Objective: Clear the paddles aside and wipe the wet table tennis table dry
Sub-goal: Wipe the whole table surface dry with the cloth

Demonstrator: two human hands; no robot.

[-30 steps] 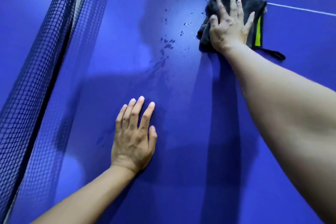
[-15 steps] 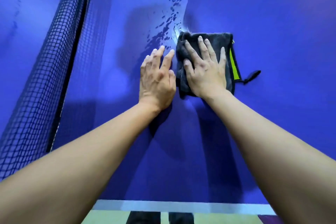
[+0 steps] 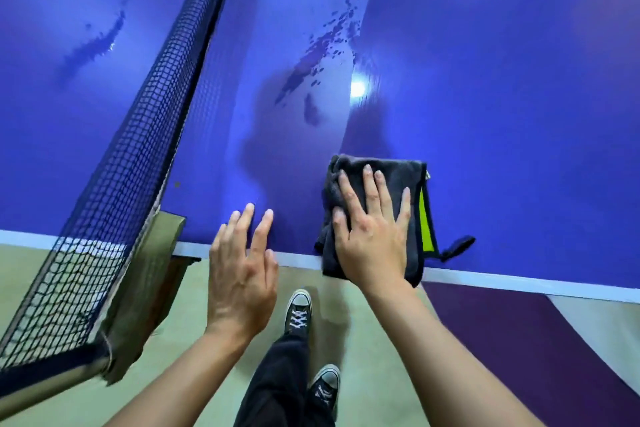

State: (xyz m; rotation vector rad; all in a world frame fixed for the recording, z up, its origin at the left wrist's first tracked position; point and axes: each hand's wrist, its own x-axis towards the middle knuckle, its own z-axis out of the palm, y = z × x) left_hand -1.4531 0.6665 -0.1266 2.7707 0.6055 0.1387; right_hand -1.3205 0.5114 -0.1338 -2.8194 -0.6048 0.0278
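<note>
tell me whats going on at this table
A person is wiping a wet blue table tennis table. The right hand presses flat on a dark folded cloth at the near edge, part of the cloth hanging past the white line. The left hand is open, fingertips over the edge near the net. A streak of droplets lies farther in, and a puddle sits beyond the net. No paddles are in view.
</note>
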